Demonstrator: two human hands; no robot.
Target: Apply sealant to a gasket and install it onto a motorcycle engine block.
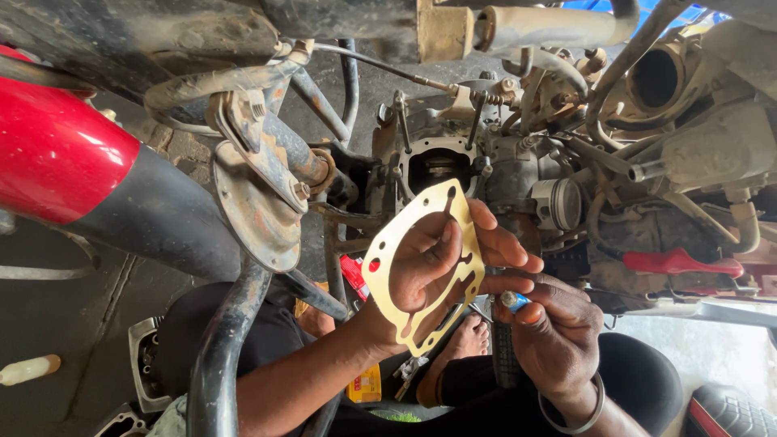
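Observation:
My left hand (441,263) holds a thin cream-coloured gasket (387,243) with a large round opening and small bolt holes, fingers spread behind and through it. My right hand (550,328) pinches a small blue-and-silver tube (513,301) just below the gasket's right edge, its tip close to my left fingers. A metal bangle (576,417) circles my right wrist. Behind the gasket sits a motorcycle engine block (437,166) with an open cylinder bore and long studs sticking out. A grey piston (558,202) hangs to its right.
A red fuel tank (57,150) and black frame tubes (227,340) fill the left. A footrest bracket (259,186) is at centre left. A red-handled tool (680,261) lies at right. A white bottle (28,369) rests on the concrete floor. My bare foot (461,344) is below.

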